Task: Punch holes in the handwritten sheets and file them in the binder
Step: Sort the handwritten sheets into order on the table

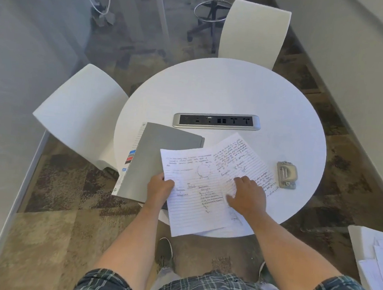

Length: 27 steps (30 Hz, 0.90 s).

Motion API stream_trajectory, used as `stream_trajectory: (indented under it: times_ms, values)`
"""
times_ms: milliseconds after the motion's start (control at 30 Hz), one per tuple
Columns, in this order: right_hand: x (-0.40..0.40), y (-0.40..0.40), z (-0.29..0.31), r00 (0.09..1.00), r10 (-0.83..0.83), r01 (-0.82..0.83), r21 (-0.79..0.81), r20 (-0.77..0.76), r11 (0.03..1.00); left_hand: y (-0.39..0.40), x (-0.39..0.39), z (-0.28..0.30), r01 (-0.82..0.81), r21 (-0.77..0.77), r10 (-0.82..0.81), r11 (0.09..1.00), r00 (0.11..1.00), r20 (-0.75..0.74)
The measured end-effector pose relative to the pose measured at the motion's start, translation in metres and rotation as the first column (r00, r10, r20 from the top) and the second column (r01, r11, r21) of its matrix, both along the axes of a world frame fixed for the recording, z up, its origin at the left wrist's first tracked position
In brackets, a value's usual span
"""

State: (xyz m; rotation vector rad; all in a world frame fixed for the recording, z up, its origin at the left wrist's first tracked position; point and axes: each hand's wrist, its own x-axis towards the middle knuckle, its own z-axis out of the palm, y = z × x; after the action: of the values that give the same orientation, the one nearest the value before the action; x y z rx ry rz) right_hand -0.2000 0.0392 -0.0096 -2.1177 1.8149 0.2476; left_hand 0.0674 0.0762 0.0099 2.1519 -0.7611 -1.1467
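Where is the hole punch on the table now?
The hole punch sits on the right side of the round table, just right of the handwritten sheets and beyond the right hand.

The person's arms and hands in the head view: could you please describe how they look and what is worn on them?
Both forearms are bare, with no sleeves reaching them. The left hand and right hand wear no gloves, and no watch or ring shows. A dark plaid shirt with pale lines fills the bottom edge.
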Motion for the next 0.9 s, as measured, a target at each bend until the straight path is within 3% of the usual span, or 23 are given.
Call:
stream_trajectory:
  times_ms: [67,267,633,900]
  values:
    - [0.0,0.006,-0.006,0.986,0.083,-0.078,0.046,-0.144,0.996,0.004,0.002,0.003,-0.07,-0.024,0.071,0.997,0.996,0.047]
    - [0.013,0.011,-0.012,0.959,0.159,-0.155,0.035,-0.233,0.987,0.01,0.005,0.008,-0.158,-0.07,0.166,0.985,0.978,0.128]
    - [0.029,0.009,-0.013,0.956,0.15,-0.14,0.057,-0.251,0.988,0.01,-0.001,0.015,-0.193,-0.12,0.213,0.974,0.959,0.185]
    - [0.031,0.005,-0.005,0.953,0.163,-0.139,0.11,-0.255,0.984,0.015,0.009,0.004,-0.202,-0.077,0.216,0.976,0.921,0.323]
